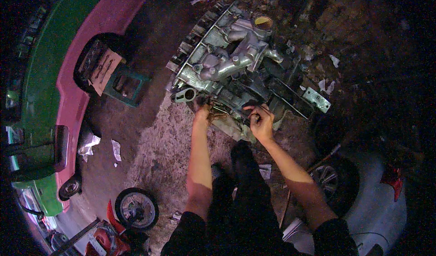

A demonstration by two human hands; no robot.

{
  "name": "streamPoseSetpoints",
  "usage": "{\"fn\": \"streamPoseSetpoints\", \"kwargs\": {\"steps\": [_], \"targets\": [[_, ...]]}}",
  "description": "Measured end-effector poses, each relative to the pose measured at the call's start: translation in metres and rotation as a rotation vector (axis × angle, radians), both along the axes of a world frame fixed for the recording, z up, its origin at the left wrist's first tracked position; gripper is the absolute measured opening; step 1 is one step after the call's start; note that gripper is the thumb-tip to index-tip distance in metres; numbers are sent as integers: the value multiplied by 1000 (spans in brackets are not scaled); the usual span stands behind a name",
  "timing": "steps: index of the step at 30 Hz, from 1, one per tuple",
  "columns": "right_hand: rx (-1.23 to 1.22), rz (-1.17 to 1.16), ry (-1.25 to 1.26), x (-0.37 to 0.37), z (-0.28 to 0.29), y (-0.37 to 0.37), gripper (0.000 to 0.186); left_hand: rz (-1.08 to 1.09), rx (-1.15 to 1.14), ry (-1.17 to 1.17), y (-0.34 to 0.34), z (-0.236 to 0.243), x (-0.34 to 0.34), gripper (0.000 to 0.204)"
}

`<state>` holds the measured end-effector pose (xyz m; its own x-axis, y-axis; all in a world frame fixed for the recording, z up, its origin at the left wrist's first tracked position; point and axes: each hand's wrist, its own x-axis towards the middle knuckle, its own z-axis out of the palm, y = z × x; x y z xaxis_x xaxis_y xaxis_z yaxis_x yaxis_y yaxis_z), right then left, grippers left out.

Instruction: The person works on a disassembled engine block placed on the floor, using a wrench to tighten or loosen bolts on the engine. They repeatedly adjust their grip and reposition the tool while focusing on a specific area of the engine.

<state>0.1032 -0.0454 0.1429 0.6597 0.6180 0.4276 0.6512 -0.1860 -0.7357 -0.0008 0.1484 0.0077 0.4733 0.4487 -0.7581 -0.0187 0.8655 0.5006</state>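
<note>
A silver metal engine point(231, 61) with cast pipes on top lies on the ground in front of me. My left hand point(203, 108) reaches in at its near edge, beside a grey metal bracket with a round hole point(184, 95). Its fingers are dark and lost in shadow among the parts. My right hand point(262, 120) is by the near right side of the engine, fingers curled together with the index finger bent forward. What sits between those fingers, if anything, is too dark to make out. Thin metal rods point(221, 109) show between the two hands.
A green plastic stool point(136, 90) with cardboard point(106, 70) stands left, beside a pink and green vehicle point(72, 70). A small wheel point(136, 208) is at lower left, a car wheel point(334, 179) at lower right. A metal plate point(316, 100) lies right of the engine.
</note>
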Motion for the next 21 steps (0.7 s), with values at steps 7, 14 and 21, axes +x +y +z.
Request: {"fn": "streamPoseSetpoints", "kwargs": {"steps": [7, 14, 21], "targets": [[-76, -4, 70, 0, 4, -1, 8, -88, -14, 55, 10, 7, 12, 32], [-77, 3, 50, 1, 0, -3, 7, -73, 131, 92, -3, -21, 12, 33], [-54, 7, 63, 2, 0, -2, 7, 31, -90, 13, -1, -13, 8, 31]]}}
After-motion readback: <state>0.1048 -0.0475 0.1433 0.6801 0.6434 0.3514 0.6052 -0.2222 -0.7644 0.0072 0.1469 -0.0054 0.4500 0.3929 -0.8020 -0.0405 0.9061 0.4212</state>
